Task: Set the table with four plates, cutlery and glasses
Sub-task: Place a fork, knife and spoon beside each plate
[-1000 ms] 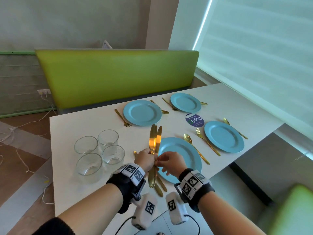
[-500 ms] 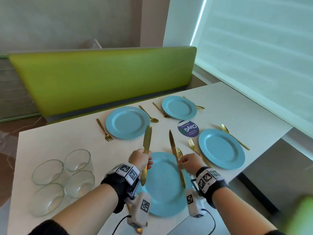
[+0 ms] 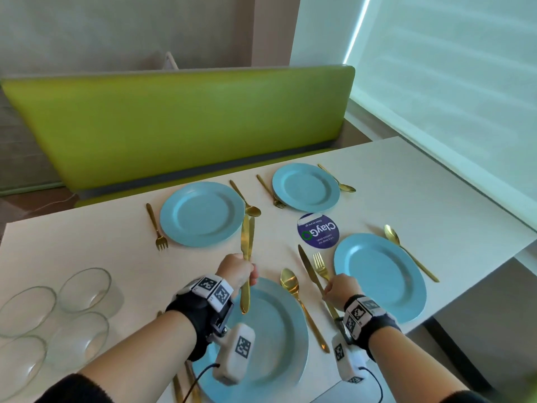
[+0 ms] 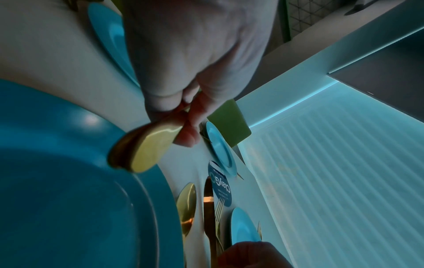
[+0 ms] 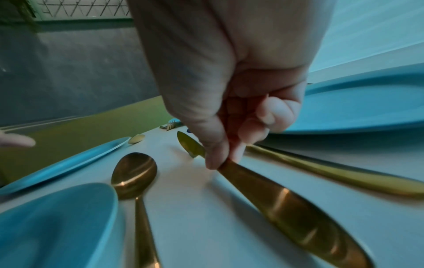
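My left hand [image 3: 247, 274] grips two gold knives [image 3: 247, 239] upright over the far rim of the near blue plate [image 3: 276, 353]; their handle ends [image 4: 142, 150] hang above that plate. My right hand [image 3: 331, 286] pinches a single gold knife [image 3: 308, 266] by its handle. That knife [image 5: 286, 204] lies low at the table between the near plate's spoon [image 3: 290, 282] and the right plate's fork [image 3: 319, 264]. Three more blue plates [image 3: 202, 213] [image 3: 306, 187] [image 3: 380, 274] each have a fork and a spoon beside them.
Several empty glasses [image 3: 84, 289] stand grouped at the table's left end. A round purple sticker [image 3: 318, 229] lies among the plates. A green bench [image 3: 180, 123] runs along the far side, and a window blind [image 3: 450, 91] is at the right. Gold cutlery [image 3: 177, 385] shows under my left forearm.
My right hand drew one knife out of the bundle, carried it right and lowered it between spoon and fork. My left hand kept the other knives and moved slightly forward.
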Tool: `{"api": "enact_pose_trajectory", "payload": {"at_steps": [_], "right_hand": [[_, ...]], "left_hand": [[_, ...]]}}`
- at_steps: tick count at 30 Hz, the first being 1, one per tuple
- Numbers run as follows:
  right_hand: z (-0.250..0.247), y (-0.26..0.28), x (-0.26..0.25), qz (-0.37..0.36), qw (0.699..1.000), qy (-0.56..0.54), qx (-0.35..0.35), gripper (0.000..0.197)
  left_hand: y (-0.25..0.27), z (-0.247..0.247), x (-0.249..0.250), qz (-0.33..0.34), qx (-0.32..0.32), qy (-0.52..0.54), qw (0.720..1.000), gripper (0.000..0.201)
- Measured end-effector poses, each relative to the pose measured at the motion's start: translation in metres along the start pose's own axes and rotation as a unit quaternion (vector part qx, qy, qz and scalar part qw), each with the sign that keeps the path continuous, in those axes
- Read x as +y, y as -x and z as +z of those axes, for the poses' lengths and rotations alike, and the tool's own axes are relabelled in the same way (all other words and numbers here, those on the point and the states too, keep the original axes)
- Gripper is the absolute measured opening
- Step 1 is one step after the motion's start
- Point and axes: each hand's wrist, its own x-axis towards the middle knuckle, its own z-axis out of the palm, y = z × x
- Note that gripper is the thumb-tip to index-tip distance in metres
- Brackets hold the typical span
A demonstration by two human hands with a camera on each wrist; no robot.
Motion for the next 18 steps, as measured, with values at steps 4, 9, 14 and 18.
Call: {"api": "enact_pose_trajectory", "payload": {"at_steps": [4,9,14,18], "right_hand": [[0.007,-0.009,0.004,0.003,1.0,-0.017,0.011,0.024],[0.009,-0.012,0.008,0.029,0.999,-0.04,0.018,0.023],[0.01,-0.012,0.011,0.048,0.997,-0.047,0.03,0.022],[0.012,-0.011,0.008,0.062,0.996,-0.035,0.045,0.022]], "left_hand": [[-0.005,0.012,0.003,-0.008,0.013,0.019,1.0,0.028],[-0.005,0.023,0.004,-0.011,0.019,0.01,1.0,0.027],[-0.003,0.027,0.006,-0.004,0.019,0.006,1.0,0.022],[-0.003,0.024,0.005,-0.01,0.019,0.005,1.0,0.023]]}}
